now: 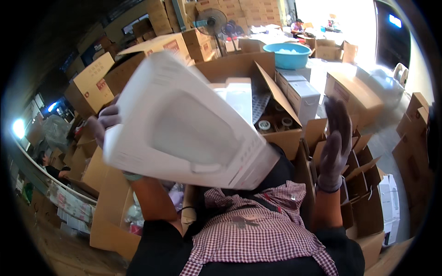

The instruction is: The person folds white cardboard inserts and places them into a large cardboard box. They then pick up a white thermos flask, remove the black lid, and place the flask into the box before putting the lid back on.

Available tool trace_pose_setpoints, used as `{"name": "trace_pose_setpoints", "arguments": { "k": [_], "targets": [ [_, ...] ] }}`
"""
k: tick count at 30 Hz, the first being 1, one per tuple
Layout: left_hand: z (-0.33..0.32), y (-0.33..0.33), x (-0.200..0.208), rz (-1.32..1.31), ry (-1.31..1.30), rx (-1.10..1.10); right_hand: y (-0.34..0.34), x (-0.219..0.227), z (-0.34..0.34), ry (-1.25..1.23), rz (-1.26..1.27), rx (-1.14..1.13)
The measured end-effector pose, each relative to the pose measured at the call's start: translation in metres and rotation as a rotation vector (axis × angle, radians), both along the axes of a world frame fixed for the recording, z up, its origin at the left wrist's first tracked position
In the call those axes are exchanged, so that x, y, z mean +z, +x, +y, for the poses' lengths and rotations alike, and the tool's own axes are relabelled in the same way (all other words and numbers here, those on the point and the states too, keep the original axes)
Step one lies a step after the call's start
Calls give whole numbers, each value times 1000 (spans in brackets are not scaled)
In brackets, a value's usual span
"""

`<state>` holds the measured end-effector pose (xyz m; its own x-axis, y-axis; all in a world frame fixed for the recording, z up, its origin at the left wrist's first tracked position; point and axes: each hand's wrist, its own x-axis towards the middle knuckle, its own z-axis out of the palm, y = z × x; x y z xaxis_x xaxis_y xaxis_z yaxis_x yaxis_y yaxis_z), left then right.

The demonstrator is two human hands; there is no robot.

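Note:
A large white printed box fills the middle of the view, tilted and a little blurred, with a grey picture of an appliance on its face. My left hand, in a grey glove, grips the box by its left end; part of that hand is hidden behind it. Raised on the right is my gloved right hand, fingers stretched out, holding nothing. It stands apart from the white box, above a carton with cardboard dividers.
Ahead is an open carton with white boxes and jars inside. A blue tub, a standing fan and stacked cartons stand farther back. An open carton with plastic bags is at my left. Other people sit at far left and far back.

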<state>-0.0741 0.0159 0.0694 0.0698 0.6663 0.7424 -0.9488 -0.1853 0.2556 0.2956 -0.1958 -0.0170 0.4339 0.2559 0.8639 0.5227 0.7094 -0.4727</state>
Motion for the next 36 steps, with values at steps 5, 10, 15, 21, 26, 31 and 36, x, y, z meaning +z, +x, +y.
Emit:
{"name": "trace_pose_setpoints", "arguments": {
  "k": [5, 10, 15, 21, 26, 31, 36],
  "targets": [
    [84, -60, -50, 233, 344, 1, 27, -79, 13, -533, 336, 372],
    [127, 76, -121, 691, 75, 755, -14, -135, 16, -630, 361, 442],
    [57, 211, -133, 565, -458, -525, 39, -124, -19, -564, 304, -102],
    [-32, 249, -127, 843, -286, -657, 82, -103, -279, -255, 518, -287],
    [-1, 229, -140, 840, -297, -425, 88, -149, -445, -889, 210, -1266],
    [24, 206, -142, 841, -320, -442, 128, -267, -438, -1336, 540, -1321],
    [41, 159, -132, 685, -92, -656, 144, -366, -368, -1639, 544, -438]
  ]
}}
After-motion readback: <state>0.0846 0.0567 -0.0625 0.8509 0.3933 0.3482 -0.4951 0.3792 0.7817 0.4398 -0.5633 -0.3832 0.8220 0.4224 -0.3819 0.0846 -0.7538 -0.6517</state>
